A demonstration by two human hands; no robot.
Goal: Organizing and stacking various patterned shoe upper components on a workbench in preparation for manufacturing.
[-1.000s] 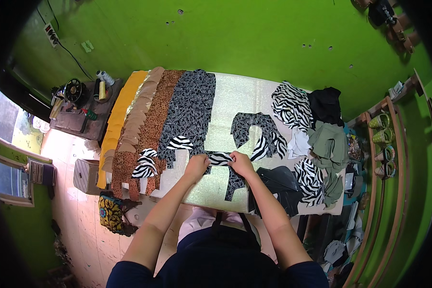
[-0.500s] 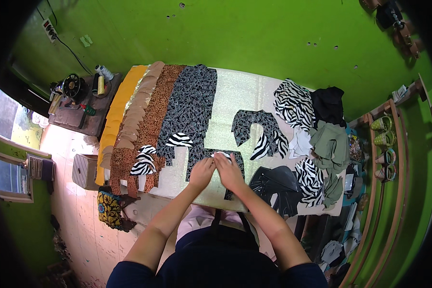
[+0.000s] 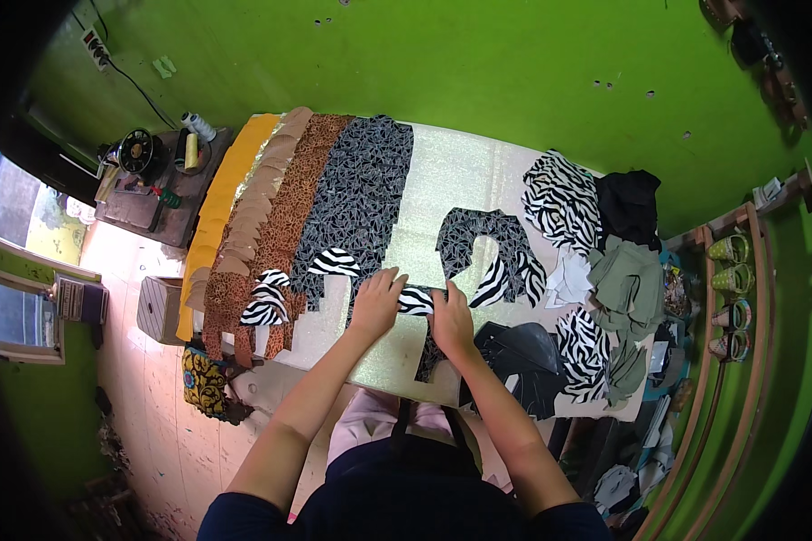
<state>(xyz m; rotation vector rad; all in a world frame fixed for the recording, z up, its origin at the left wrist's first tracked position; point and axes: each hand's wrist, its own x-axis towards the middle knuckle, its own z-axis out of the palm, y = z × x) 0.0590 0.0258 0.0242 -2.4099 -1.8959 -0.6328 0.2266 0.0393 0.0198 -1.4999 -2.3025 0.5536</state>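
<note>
Left hand (image 3: 375,308): my fingers stretched forward, tips slightly apart, at the left end of a zebra strip (image 3: 415,300); I could not tell whether they pinched it.
Right hand (image 3: 451,325): these fingers were at the strip's right end; whether they pinched or only pressed, I could not tell.
Strip's place: between my two sets of fingers, over a dark patterned piece (image 3: 427,362) that showed toward me beside my right hand.
Half-round (image 3: 334,262): a zebra one, left of my left fingertips and a little beyond.
Arch (image 3: 456,233): dark patterned, beyond my right fingers, with a curved zebra piece (image 3: 490,281) at its inner side.
Black pieces (image 3: 517,356): to the right of my right fingers.
Grey-green cloth (image 3: 627,279): farther right, well apart from them.
Rows: leopard cloth (image 3: 293,207), then yellow cloth (image 3: 215,221), well left of my left fingers.
</note>
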